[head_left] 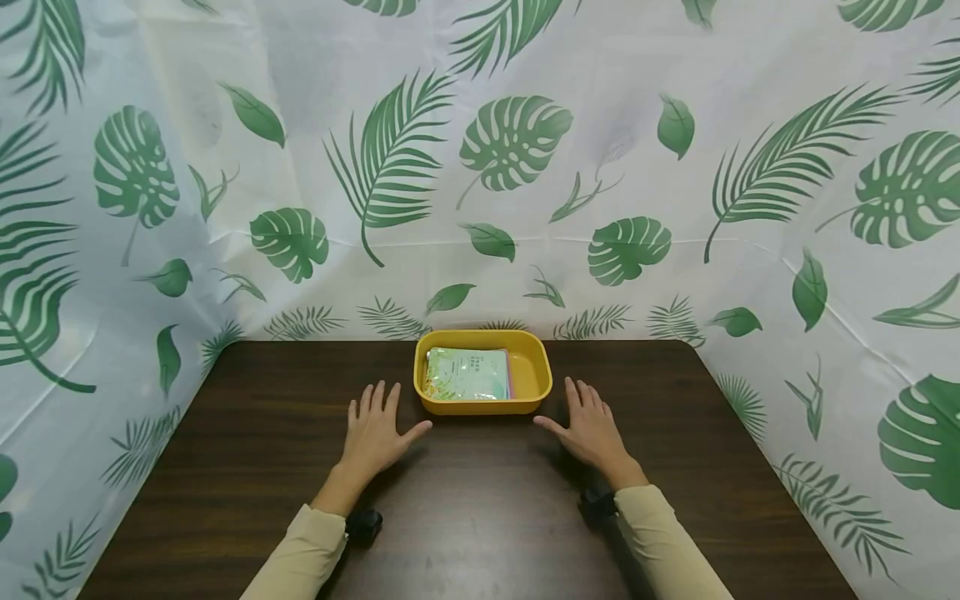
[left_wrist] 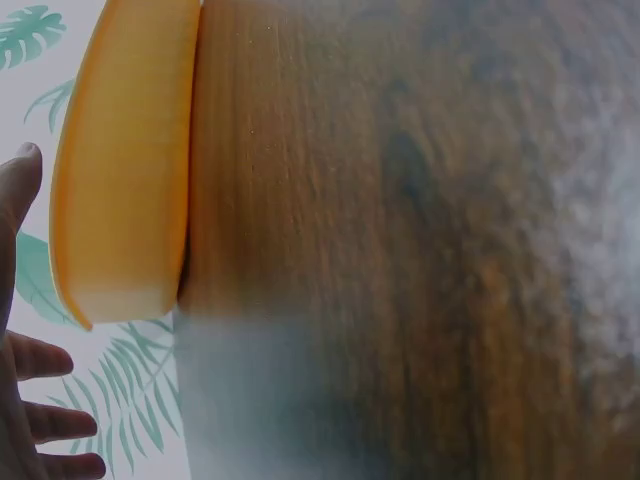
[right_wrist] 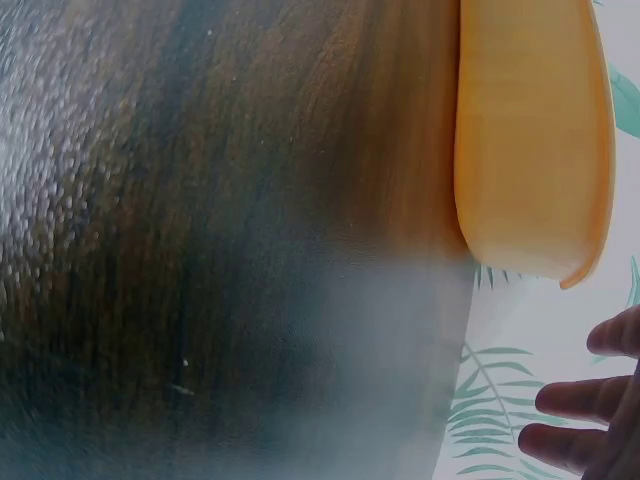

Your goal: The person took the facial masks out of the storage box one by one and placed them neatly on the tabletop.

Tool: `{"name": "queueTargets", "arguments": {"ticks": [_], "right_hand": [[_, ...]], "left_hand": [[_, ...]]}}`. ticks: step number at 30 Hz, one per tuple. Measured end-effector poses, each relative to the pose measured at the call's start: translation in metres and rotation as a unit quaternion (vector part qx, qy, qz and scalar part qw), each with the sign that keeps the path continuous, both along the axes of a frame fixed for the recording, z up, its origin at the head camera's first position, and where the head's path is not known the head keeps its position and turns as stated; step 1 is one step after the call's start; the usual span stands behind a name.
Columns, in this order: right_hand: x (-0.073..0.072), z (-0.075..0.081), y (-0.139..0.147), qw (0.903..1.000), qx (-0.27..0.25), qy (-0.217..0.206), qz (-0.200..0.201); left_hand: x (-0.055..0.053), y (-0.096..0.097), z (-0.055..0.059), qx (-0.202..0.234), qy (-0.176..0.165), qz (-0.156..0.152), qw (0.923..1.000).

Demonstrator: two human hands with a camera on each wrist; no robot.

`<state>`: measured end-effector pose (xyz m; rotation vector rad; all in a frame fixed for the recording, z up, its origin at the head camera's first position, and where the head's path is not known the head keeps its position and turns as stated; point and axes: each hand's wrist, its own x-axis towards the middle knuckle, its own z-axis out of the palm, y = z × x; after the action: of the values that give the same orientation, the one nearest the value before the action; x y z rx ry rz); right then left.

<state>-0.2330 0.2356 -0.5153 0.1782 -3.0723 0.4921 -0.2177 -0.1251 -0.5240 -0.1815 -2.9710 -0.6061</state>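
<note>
- A yellow tub (head_left: 482, 407) is seen at the centre of the head view, set at the far edge of a dark wooden surface (head_left: 465, 517); a green-and-white packet (head_left: 467, 373) is laid flat in its left part.
- The left grip (head_left: 375, 437), left of centre, is spread, with nothing held; the tub's lower left corner is near but not touched.
- The right grip (head_left: 596, 437), right of centre, is likewise spread and bare, just beside the tub's lower right corner.
- The tub could be pushed off the far edge if it were pressed from the front, as little wood is seen behind it.
- If one end were lifted first, the tub could be tilted and the packet, apparently loose, slid along.
- The leaf-print cloth (head_left: 540, 50), hung behind, could be brushed by fingertips reaching past the rim.
- Room for moving is offered by bare wood at far left, far right and lower centre, between the beige sleeves (head_left: 667, 542).
</note>
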Motion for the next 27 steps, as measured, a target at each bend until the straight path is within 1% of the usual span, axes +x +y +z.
{"name": "queueTargets", "arguments": {"ticks": [6,15,18,23,27], "right_hand": [[0.0003,0.0008,0.0,1.0,-0.007,-0.004,-0.001],[0.0021,0.0009,0.0009,0.9995,-0.026,-0.017,-0.005],[0.0022,0.0003,0.0012,0.9992,-0.033,-0.021,-0.008],[0.0017,0.0007,0.0016,0.9982,-0.047,-0.034,-0.014],[0.0016,0.0021,0.001,0.9956,-0.075,-0.053,-0.021]], "left_hand": [[0.0009,0.0008,-0.0025,0.014,-0.004,0.007,0.9999],[0.0013,0.0035,-0.0039,0.044,-0.022,0.012,0.9987],[0.0015,0.0047,-0.0046,0.056,-0.021,0.014,0.9981],[0.0022,0.0066,-0.0053,0.089,-0.017,0.012,0.9958],[0.0014,0.0073,-0.0053,0.109,-0.009,0.014,0.9938]]}}
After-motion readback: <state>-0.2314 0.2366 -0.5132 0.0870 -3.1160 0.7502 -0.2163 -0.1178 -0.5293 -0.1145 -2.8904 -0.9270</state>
